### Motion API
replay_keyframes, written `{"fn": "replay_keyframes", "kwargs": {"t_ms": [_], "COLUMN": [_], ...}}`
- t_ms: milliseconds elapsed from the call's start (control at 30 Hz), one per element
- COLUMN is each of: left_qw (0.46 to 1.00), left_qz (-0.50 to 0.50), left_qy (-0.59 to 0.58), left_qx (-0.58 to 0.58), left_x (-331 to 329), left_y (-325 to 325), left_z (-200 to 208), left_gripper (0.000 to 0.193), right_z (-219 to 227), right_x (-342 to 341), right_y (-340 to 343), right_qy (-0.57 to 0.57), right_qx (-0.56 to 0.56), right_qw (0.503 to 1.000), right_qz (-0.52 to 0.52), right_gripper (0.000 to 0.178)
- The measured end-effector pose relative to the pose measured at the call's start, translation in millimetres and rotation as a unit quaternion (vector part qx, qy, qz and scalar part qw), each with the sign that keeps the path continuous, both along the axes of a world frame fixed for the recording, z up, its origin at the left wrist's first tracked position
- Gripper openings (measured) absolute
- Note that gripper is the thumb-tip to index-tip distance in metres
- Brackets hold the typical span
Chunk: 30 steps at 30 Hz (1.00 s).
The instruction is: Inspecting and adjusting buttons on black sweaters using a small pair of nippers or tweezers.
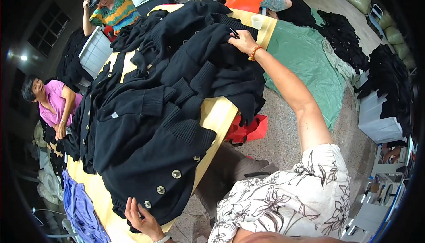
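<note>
Head view | black cardigan [137,154], 8 o'clock, laid out on table [221,112], buttons [176,174] already on | right hand [244,43], 1 o'clock, clamped on small black tool [233,32] | left hand [145,224], 7 o'clock, spread, contact unclear | heaped garments [177,26], 11 o'clock, perhaps left to do

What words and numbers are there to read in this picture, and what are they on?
None that I can read.
Small white piece on the black sweater: too small to tell if it has writing.
Shiny buttons: any marks are too small to read.
</note>
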<state>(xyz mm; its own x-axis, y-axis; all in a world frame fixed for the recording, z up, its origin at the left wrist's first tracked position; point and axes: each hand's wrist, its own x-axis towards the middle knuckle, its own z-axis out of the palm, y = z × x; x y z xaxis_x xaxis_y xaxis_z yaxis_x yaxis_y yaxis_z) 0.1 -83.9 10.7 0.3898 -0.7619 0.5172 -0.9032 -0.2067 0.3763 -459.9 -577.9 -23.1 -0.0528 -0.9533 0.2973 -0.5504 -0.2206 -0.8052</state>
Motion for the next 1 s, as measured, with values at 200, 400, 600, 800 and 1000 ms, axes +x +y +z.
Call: {"fn": "replay_keyframes", "kwargs": {"t_ms": [200, 400, 600, 800, 1000], "left_qw": [0.981, 0.844, 0.848, 0.848, 0.822], "left_qz": [-0.164, -0.338, -0.354, -0.348, -0.395], "left_qy": [0.105, 0.415, 0.385, 0.37, 0.393], "left_qx": [-0.011, 0.041, 0.081, 0.15, 0.12], "left_x": [-64.0, -134.3, -160.2, -156.5, -175.1], "left_y": [-53.4, -155.3, -217.0, -221.2, -235.4], "left_z": [26.5, 15.5, 6.1, -12.8, -0.5], "left_gripper": [0.033, 0.076, 0.083, 0.077, 0.066], "right_z": [64.6, 56.8, 1.1, 33.9, 16.0], "right_x": [86.3, 128.3, 99.9, 44.7, 28.9], "right_y": [76.7, 126.1, 124.0, 129.9, 86.4], "right_qy": [-0.184, -0.141, 0.087, 0.017, 0.065], "right_qx": [-0.113, -0.118, -0.029, -0.259, -0.051], "right_qw": [0.96, 0.912, 0.929, 0.959, 0.986], "right_qz": [0.181, 0.367, 0.359, 0.111, 0.145], "right_gripper": [0.029, 0.017, 0.041, 0.024, 0.043]}}
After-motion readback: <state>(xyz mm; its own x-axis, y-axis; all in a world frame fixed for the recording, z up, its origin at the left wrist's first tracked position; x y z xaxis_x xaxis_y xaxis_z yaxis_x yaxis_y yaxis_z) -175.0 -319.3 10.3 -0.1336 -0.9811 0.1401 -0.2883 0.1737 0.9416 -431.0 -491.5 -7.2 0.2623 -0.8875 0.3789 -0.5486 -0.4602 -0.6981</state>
